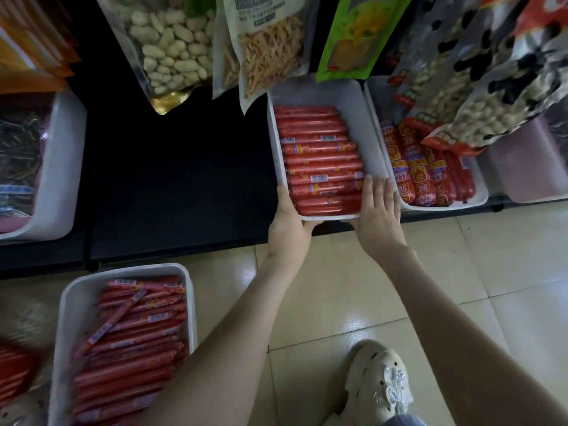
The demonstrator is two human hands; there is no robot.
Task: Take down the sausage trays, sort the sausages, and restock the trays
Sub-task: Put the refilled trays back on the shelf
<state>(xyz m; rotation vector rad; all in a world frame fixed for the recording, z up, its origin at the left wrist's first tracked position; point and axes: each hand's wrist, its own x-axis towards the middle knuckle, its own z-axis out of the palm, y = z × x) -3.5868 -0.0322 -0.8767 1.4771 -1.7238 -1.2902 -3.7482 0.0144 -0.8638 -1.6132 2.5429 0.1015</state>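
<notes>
A white tray (pixel 322 90) on the black shelf holds neat rows of red sausages (pixel 319 161) lying crosswise. My left hand (pixel 289 222) grips the tray's near left corner, thumb on the rim. My right hand (pixel 379 210) lies flat against its near right corner, fingers spread along the side wall. On the tiled floor at lower left stands a second white tray (pixel 70 299) full of thin red sausages (pixel 132 348), some lying askew. A third white tray (pixel 479 198) to the right on the shelf holds thicker red sausages (pixel 421 176).
Hanging snack bags (pixel 172 47) overlap the shelf from above; some (pixel 479 96) cover the right tray's far end. Another white tray (pixel 66 161) sits at far left on the shelf. My shoe (pixel 376 382) rests on the tiles. More red packs (pixel 12 370) lie at the left edge.
</notes>
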